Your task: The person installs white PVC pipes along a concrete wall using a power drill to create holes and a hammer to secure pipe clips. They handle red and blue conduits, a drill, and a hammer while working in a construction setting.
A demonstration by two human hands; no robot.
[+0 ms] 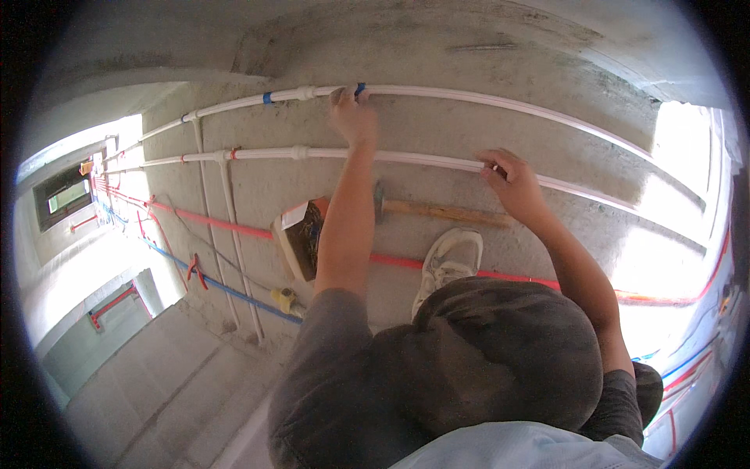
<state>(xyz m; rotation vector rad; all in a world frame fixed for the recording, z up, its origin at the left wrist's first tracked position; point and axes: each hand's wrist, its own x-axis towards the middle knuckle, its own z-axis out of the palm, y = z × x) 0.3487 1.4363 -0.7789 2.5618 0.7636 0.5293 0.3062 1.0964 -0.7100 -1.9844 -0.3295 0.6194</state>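
Two runs of white pipe cross a grey concrete surface, an upper pipe and a lower pipe. My left hand is at the upper one, its fingers closed around a blue band on the pipe. Farther left on that run sits another blue band. My right hand is at the lower pipe, thumb and fingers drawn together over it. Those fingertips are slightly blurred, and what they pinch is too small to make out.
Below the pipes lie a hammer with a wooden handle and an open box of small dark pieces. A red conduit, a blue conduit and red-handled pliers are nearby. A light shoe stands beside the hammer.
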